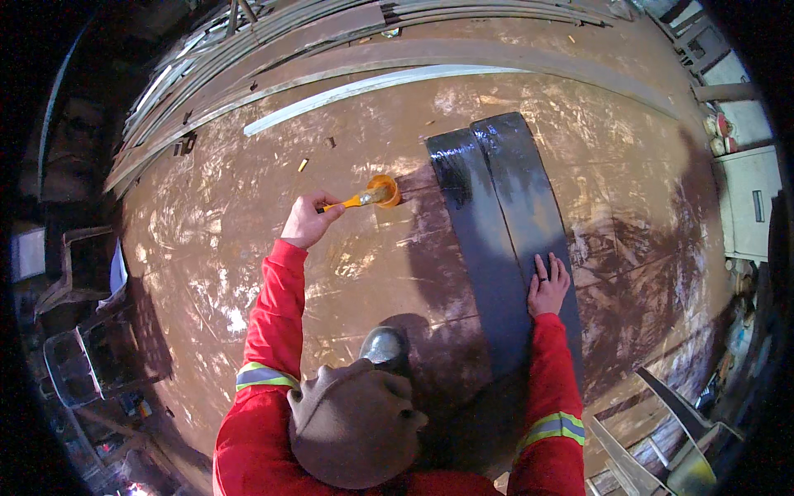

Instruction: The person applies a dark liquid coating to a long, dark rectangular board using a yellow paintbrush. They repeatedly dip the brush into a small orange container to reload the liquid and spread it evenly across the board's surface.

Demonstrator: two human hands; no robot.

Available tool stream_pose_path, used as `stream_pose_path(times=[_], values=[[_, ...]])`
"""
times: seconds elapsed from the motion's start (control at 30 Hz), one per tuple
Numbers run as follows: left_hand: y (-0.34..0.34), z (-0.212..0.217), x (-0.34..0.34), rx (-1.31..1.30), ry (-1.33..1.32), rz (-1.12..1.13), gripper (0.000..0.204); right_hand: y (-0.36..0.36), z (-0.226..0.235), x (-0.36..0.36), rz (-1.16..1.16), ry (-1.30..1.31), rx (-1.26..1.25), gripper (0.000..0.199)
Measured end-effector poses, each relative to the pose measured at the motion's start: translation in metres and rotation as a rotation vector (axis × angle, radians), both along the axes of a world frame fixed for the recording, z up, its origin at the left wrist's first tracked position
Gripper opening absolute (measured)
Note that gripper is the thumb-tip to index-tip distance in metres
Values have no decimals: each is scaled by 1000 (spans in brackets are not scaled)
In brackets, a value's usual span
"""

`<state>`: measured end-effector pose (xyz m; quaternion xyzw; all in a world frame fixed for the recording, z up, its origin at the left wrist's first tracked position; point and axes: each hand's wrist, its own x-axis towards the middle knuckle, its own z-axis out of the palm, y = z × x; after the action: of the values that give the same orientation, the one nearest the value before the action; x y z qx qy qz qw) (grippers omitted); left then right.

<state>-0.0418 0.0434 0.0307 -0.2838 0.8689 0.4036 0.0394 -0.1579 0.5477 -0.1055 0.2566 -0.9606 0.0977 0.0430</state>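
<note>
My left hand [309,220] is closed around the handle of a paintbrush [353,201] with a yellow-orange grip. The brush head reaches over a small orange cup [385,181] and covers part of its opening. To the right lie two long dark boards [488,240], side by side with a narrow seam between them. Their far ends are glossy black and look wet, while the nearer part is a duller grey-black. My right hand [550,286] rests on the right board, fingers spread and holding nothing.
Beneath everything is a brown, scuffed surface [207,248]. Long metal bars [273,87] and a pale strip [364,87] lie along the far side. Metal frames [87,355] stand at left, a light cabinet [748,202] at right. A boot [385,345] shows below.
</note>
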Motion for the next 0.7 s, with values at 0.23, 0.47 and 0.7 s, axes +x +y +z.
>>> stream_pose_path(times=[0.23,0.47,0.7], values=[[9,34,-44,-341,-100,-186,27,2,3,0,3,13,-17,48],[37,38,-95,-653,-422,-387,22,-1,5,1,-15,0,-19,49],[-24,2,-49,-144,-83,-231,24,0,7,1,-18,-10,-18,48]])
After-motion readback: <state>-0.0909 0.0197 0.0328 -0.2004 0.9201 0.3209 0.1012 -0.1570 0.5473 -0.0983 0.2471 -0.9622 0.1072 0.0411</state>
